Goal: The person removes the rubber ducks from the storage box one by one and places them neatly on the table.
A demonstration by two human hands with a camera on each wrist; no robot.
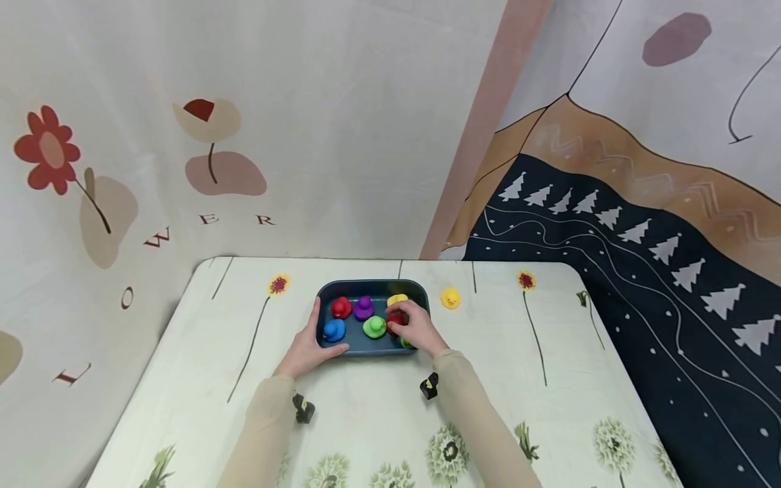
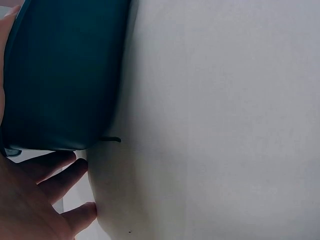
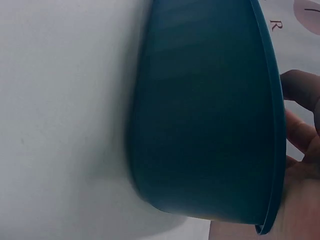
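Note:
A dark blue tray (image 1: 360, 351) on the table holds several small rubber ducks. My left hand (image 1: 308, 346) rests at its near left corner, index finger along the left wall and thumb along the front rim; its other fingers (image 2: 62, 180) spread past the tray's end. Over the tray's right part, my right hand (image 1: 417, 327) pinches a dark red duck (image 1: 395, 321) with thumb and fingertips. Beside it are a yellow duck (image 1: 397, 299) and a partly hidden green duck (image 1: 405, 342). Further left lie light green (image 1: 375, 327), purple (image 1: 363, 308), red (image 1: 341, 308) and blue (image 1: 333, 331) ducks.
A yellow duck (image 1: 450, 297) lies on the table just right of the tray. The table is covered by a white flower-print cloth (image 1: 366, 413). Printed curtains (image 1: 342, 135) hang behind it and to the right. A small black device sits at each wrist.

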